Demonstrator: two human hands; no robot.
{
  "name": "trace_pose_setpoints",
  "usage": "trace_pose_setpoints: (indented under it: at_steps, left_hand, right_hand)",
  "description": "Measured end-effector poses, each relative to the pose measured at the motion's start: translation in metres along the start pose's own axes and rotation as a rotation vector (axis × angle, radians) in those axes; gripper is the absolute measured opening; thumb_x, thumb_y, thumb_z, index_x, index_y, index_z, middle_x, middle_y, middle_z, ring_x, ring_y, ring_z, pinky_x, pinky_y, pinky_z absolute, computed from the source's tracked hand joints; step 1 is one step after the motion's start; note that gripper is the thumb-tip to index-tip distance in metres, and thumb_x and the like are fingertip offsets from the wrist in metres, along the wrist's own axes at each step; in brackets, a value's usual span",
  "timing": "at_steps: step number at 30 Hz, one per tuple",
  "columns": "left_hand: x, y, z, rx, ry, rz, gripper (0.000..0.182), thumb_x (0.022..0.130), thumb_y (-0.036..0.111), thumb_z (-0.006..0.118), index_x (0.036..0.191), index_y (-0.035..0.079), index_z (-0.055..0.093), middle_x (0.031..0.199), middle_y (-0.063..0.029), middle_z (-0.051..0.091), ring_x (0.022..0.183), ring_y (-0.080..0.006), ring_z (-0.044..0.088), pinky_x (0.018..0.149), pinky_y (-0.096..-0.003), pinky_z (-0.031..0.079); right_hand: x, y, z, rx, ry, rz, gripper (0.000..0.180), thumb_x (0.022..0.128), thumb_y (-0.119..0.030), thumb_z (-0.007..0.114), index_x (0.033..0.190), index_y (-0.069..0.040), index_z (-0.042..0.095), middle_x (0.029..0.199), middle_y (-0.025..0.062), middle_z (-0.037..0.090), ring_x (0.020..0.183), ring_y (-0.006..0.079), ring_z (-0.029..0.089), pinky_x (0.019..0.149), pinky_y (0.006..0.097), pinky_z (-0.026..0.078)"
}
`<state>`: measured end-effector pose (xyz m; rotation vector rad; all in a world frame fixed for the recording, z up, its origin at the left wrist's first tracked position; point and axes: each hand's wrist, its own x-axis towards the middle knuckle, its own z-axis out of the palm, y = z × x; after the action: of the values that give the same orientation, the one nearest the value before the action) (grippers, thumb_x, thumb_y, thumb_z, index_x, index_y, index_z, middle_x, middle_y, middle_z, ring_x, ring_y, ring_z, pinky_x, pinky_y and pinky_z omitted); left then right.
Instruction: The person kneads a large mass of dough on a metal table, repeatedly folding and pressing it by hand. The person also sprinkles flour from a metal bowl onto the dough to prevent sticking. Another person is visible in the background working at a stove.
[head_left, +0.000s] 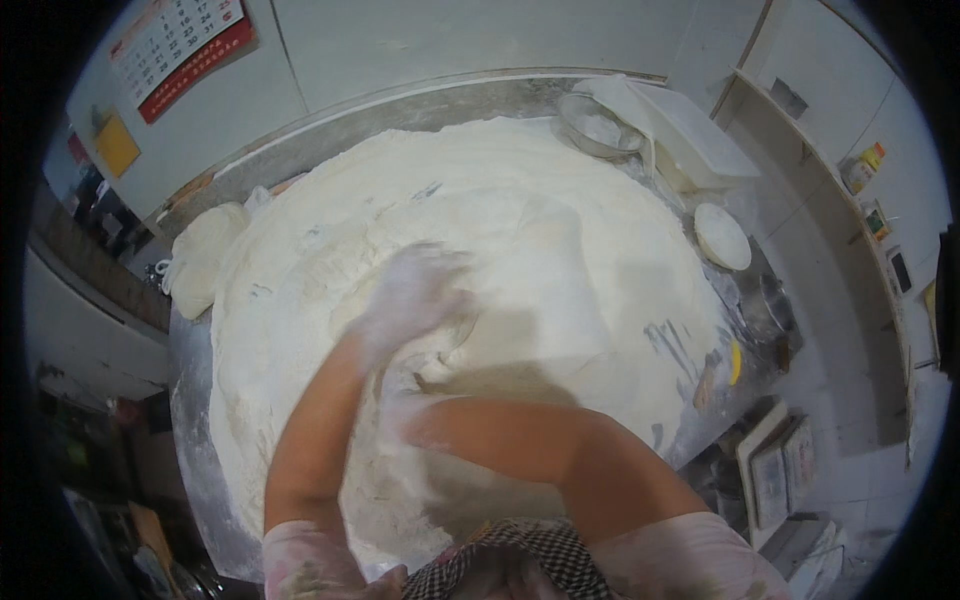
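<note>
A broad, thick spread of white flour (487, 165) covers most of the metal table (196, 450) before me. My left hand (416, 289), coated in flour and blurred, is palm down on the spread near its middle, thumb apart from the fingers. What lies under that palm is hidden. Just nearer to me, my right hand (401, 405) is pressed low into the white mass, its fingers largely hidden. A ragged lump that looks like dough (442, 356) lies between the two hands. My forearms are bare, and their shadows fall across the flour.
At the left edge rests a pale, full bag (206, 259). Back right stand a metal sieve (600, 131) and a plastic bin (694, 142). Along the right edge are a white bowl (722, 236), a metal pot (765, 307) and a yellow object (735, 362). A wall (450, 37) closes the back.
</note>
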<state>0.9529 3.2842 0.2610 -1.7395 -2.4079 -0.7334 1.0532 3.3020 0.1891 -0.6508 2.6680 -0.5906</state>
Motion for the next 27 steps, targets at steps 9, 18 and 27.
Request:
trace_pose_setpoints:
  at_steps: [9,18,27]
  left_hand:
    - [-0.026,0.025,0.014,0.171,-0.432,-0.210,0.045,0.080,0.017,0.064,0.124,0.012,0.058,0.126,-0.0133,0.055,0.119,-0.0333,0.049,0.100,-0.0444,0.040]
    - [-0.235,0.008,-0.026,0.248,-0.191,-0.455,0.032,0.073,0.017,0.066,0.103,0.006,0.064,0.117,-0.0146,0.059,0.111,-0.0369,0.051,0.098,-0.0475,0.039]
    - [-0.090,0.030,0.019,0.324,0.251,-0.607,0.053,0.079,0.039,0.065,0.123,0.011,0.059,0.136,-0.0203,0.047,0.126,-0.0381,0.044,0.105,-0.0485,0.036]
  right_hand:
    - [-0.205,0.067,-0.049,0.163,0.347,0.291,0.056,0.086,-0.023,0.061,0.139,-0.011,0.049,0.130,0.0171,0.057,0.120,0.0290,0.054,0.104,0.0387,0.041]
    - [-0.237,0.095,0.084,0.747,1.050,0.292,0.050,0.085,-0.016,0.063,0.133,-0.006,0.052,0.139,0.0160,0.048,0.119,0.0290,0.053,0.104,0.0377,0.041]
    - [-0.139,-0.095,0.048,-0.103,0.036,0.410,0.065,0.091,-0.030,0.058,0.145,-0.005,0.034,0.151,0.0240,0.028,0.137,0.0466,0.028,0.099,0.0667,0.034]
